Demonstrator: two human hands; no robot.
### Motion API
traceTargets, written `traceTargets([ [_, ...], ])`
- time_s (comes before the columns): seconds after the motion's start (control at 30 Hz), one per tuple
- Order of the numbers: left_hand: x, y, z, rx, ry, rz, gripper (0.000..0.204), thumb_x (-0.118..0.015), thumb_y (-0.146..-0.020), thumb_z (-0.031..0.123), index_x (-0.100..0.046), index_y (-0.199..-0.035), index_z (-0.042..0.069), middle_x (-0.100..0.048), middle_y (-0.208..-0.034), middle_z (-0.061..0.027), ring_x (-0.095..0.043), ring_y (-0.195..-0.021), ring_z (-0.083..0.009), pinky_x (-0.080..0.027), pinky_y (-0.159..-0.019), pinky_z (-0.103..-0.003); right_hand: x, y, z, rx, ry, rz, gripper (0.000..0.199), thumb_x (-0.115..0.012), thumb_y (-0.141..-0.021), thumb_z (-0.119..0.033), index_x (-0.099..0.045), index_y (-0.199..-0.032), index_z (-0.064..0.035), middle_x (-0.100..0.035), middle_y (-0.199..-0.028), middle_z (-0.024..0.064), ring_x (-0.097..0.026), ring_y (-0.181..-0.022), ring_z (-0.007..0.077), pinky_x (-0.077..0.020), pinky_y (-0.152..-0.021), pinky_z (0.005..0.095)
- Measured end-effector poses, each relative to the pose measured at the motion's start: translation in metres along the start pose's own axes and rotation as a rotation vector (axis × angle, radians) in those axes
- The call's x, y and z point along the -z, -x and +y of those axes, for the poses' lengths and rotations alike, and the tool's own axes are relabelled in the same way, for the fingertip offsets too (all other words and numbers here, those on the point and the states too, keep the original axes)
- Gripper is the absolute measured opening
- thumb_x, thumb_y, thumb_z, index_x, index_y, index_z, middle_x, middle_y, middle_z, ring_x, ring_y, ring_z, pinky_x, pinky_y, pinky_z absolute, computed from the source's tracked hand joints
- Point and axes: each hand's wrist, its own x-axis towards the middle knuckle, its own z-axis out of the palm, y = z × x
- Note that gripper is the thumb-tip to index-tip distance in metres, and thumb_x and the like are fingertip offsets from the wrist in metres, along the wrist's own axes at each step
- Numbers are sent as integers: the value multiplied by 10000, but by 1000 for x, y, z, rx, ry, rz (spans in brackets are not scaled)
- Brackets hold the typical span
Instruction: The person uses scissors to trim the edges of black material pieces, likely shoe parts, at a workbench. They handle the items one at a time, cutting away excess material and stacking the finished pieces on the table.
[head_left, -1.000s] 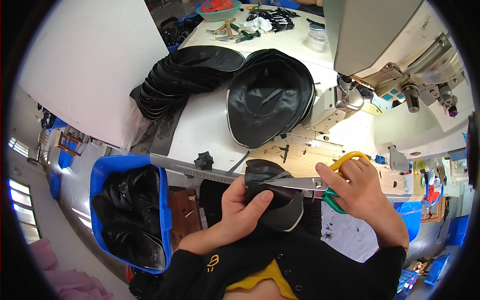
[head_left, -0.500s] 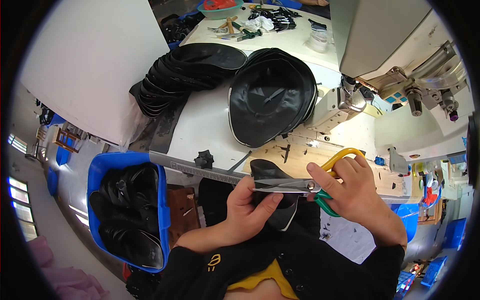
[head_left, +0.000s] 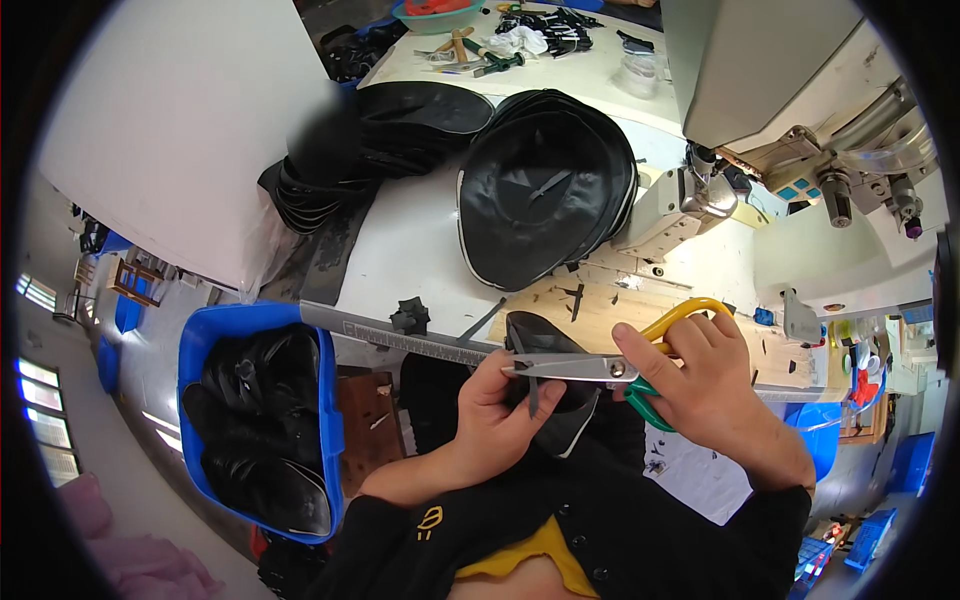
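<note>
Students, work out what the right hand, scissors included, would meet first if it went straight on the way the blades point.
Most likely the left hand: the scissors in the right hand point across the black piece toward the left fingers. Depth is unclear, so they might pass above.

On the scissors (head_left: 617, 369), silver is seen on the blades (head_left: 565, 367), yellow on one handle loop (head_left: 690, 304) and green on the other. The curved piece (head_left: 570, 410) is coloured black, with pale edging. The basket (head_left: 327, 400) is coloured blue. The grey ruler strip (head_left: 400, 341) is patterned with fine marks. The black jacket (head_left: 480, 525) is marked by a yellow emblem (head_left: 430, 517).
</note>
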Motion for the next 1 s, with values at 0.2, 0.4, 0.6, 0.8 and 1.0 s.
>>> traceTargets([
  [0.2,9,-3,0,64,146,14,206,-584,-898,25,-497,-1084,28,-596,-1057,-74,-582,-971,-150,-504,-823,-309,-11,4,7,-218,-301,93,623,-778,-657,-272,-565,-1195,-43,-545,-740,31,-558,-658,217,-424,-582,347],
  [0.4,19,-7,-5,284,479,83,352,-529,-928,89,-386,-1250,88,-583,-1116,-139,-636,-909,-314,-570,-736,-474,-8,15,12,-302,-434,-122,697,-806,-620,-358,-557,-1218,-103,-582,-841,8,-551,-754,205,-402,-658,350],
  [0.6,18,-2,-16,271,354,122,356,-529,-927,86,-376,-1248,81,-590,-1097,-153,-651,-837,-318,-573,-674,-430,-15,16,6,-250,-466,-190,688,-801,-629,-377,-554,-1220,-128,-546,-837,16,-523,-775,202,-372,-685,350],
  [0.8,20,-3,-14,261,401,92,343,-524,-930,81,-378,-1240,75,-584,-1107,-153,-646,-873,-299,-578,-693,-421,-15,15,4,-204,-379,-201,666,-775,-665,-373,-530,-1236,-135,-517,-793,35,-535,-741,221,-403,-682,371],
  [1.0,12,0,-8,186,299,-39,261,-504,-942,53,-397,-1179,40,-538,-1146,-135,-610,-973,-252,-567,-785,-418,-21,12,7,-136,-393,-132,662,-752,-680,-399,-523,-1242,-136,-509,-760,50,-548,-679,235,-419,-623,356],
])
